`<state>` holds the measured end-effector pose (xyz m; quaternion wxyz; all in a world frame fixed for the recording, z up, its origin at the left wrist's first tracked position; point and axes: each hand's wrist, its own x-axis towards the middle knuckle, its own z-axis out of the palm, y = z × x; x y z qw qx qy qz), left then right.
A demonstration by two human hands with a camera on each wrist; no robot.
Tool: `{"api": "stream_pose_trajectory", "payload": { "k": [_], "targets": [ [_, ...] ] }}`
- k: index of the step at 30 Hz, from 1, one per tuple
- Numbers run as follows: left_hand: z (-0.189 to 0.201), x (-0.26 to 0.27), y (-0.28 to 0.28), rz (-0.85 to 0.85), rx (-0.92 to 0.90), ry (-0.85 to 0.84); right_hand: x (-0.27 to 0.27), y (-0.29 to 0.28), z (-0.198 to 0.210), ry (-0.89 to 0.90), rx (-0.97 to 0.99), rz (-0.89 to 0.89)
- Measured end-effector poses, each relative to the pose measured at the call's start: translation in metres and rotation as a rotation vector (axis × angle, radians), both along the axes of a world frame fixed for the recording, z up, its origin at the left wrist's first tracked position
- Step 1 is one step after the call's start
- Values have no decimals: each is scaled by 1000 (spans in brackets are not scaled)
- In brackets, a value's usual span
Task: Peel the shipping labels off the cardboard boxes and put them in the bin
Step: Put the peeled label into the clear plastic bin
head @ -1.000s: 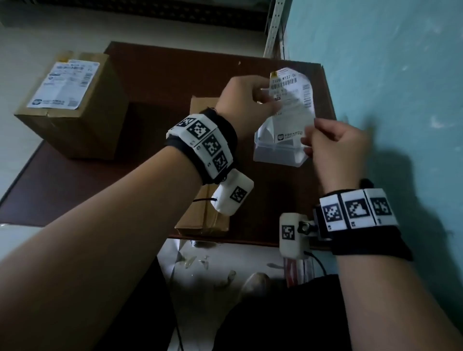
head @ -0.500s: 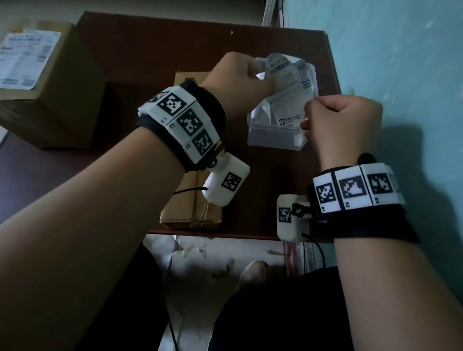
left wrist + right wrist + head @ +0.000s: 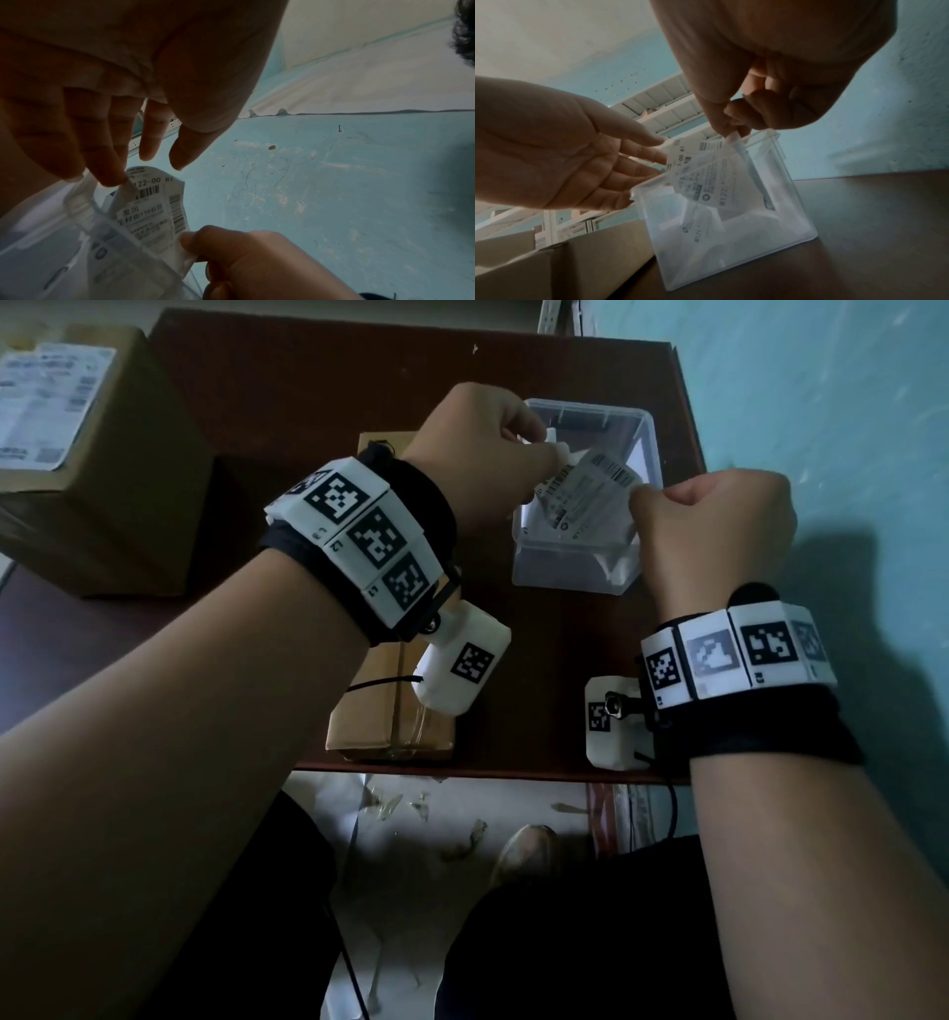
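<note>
From the head view, a label (image 3: 585,498) is held over the bin (image 3: 575,567) on the table (image 3: 308,392), pinched by the curled right hand (image 3: 714,526) and touched by the left hand (image 3: 477,449). In the left wrist view, the label's top is touched only by the left hand's straight fingers (image 3: 107,172). In the right wrist view, its lower part is seen inside the bin, its edge pinched by the right hand.

The peeled shipping label (image 3: 154,211) held over the clear plastic bin (image 3: 567,572) reads "122-00 81" near its top edge in the left wrist view, above a barcode, with a second barcode running down its side. Below come larger Chinese characters (legible as "发出") and a line containing "110". In the right wrist view the same label (image 3: 706,174) shows "M122" by a round logo. A label already inside the bin (image 3: 695,231) reads "M121". The label on the big cardboard box (image 3: 41,403) is too blurred to read.
</note>
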<state>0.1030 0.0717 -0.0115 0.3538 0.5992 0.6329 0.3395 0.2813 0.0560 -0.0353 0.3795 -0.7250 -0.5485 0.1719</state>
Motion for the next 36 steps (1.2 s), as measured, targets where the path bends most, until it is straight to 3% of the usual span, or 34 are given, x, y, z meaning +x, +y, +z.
{"api": "stream_pose_trajectory", "payload": {
  "k": [14,36],
  "targets": [
    [1,-2,-4,-24,-20,5,6,6,-5,-119,-41,-45],
    [1,-6,-6,-28,-5,-15,3,8,-5,-87,-36,-72]
  ]
}}
